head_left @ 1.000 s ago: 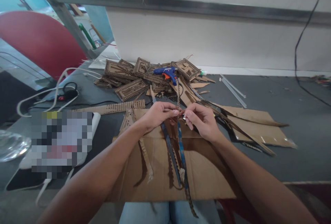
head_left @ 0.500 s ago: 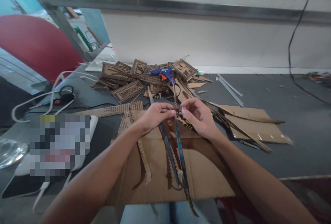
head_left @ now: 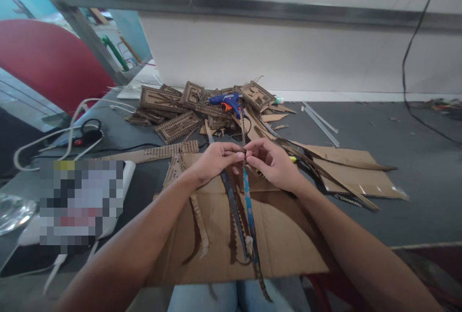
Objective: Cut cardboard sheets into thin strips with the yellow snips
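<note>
My left hand (head_left: pixel 220 160) and my right hand (head_left: pixel 270 160) meet at the middle, both pinching a long narrow cardboard strip (head_left: pixel 247 192) with blue print on its lower part. The strip runs from near the glue gun down past the front edge of a large cardboard sheet (head_left: pixel 288 235). Beside it on the left lies a grey-blue strip (head_left: pixel 234 211) with a ridged edge, and farther left a torn brown strip (head_left: pixel 199 220). My fingertips cover the spot where the strip is held.
A blue glue gun (head_left: pixel 233 101) rests on a pile of ridged cardboard pieces (head_left: pixel 176 127). Clear sticks (head_left: pixel 321 124) lie at the back right. Cardboard in plastic (head_left: pixel 346 172) sits right. Cables (head_left: pixel 74 129) and a blurred device (head_left: pixel 83 204) are at the left.
My right fingers have moved slightly left and closed in beside my left fingertips. The blue-printed strip has shifted a little to the left.
</note>
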`<state>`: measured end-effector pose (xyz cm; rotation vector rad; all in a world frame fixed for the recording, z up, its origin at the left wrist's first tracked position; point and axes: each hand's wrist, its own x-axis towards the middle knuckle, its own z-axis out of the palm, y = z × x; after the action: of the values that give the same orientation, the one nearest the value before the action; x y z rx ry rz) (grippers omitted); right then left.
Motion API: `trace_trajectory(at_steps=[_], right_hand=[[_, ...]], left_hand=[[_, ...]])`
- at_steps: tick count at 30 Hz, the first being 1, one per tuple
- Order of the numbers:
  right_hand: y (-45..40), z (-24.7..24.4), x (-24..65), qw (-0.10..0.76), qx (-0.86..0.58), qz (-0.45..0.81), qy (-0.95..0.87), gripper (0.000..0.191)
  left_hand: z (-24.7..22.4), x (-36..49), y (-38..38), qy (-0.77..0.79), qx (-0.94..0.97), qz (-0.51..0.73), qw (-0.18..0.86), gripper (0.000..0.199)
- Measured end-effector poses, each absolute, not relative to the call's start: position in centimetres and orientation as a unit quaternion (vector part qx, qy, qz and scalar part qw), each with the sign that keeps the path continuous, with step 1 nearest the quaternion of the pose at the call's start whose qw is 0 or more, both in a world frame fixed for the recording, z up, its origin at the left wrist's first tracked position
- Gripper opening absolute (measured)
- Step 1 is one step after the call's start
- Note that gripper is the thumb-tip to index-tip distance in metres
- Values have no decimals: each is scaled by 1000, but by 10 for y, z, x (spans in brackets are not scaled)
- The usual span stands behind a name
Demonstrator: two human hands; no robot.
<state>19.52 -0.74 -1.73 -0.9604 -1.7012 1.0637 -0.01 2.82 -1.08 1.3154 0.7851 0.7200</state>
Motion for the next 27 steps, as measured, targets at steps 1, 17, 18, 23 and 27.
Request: trace_trajectory(at_steps=[1,17,18,23,27], right_hand=[[-7,-18,196,441,-386,432,-685,20],[-11,-21,189,413,-402,292,-763,20],[-11,-22,190,413,-402,292,-763,18],[-10,-25,191,413,-407,292,-761,14],[-9,-27,192,413,-402,293,-763,11]], left_hand=[[-10,0,28,351,583,315,662,34],[-6,0,26,358,603,301,646,38],[-6,0,26,360,604,302,644,38],[-9,0,27,374,601,304,638,36],[-12,-2,30,379,582,316,646,36]])
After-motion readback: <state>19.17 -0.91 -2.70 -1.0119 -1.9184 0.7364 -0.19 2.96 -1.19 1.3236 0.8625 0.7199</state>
